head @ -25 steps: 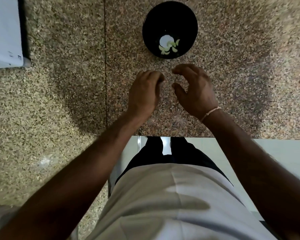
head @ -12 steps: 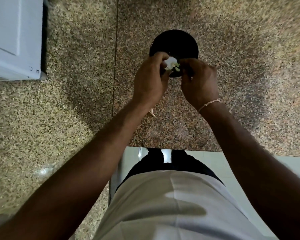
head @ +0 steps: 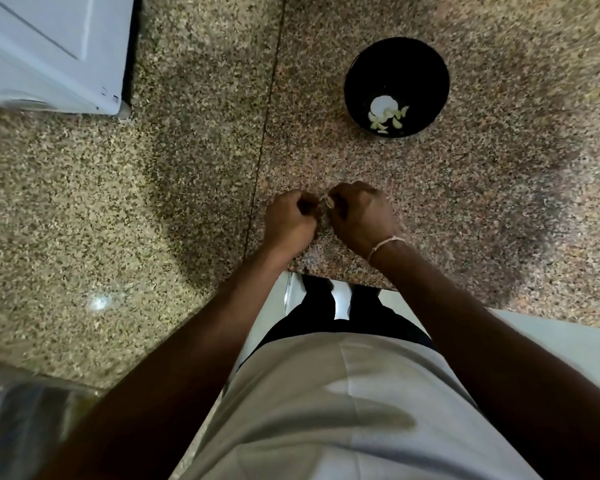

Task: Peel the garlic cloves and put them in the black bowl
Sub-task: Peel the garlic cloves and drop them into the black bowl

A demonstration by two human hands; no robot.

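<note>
Fingers curled on both sides: my left hand point(head: 289, 220) and right hand point(head: 361, 216) pinch one garlic clove point(head: 327, 201) together (small, blurry), well short of the black bowl point(head: 396, 86) holding peeled cloves point(head: 387, 116).

I am looking down at both forearms reaching forward and converging, the hands nearly meeting near the middle of the view. My left hand point(head: 289, 221) is curling into a loose fist, knuckles up. My right hand point(head: 360, 216) is curling too, its fingertips point(head: 333, 199) pinching a small pale scrap (too small to identify) between the two hands. A thin pale band is circling the right wrist. Both arms are bare.
</note>
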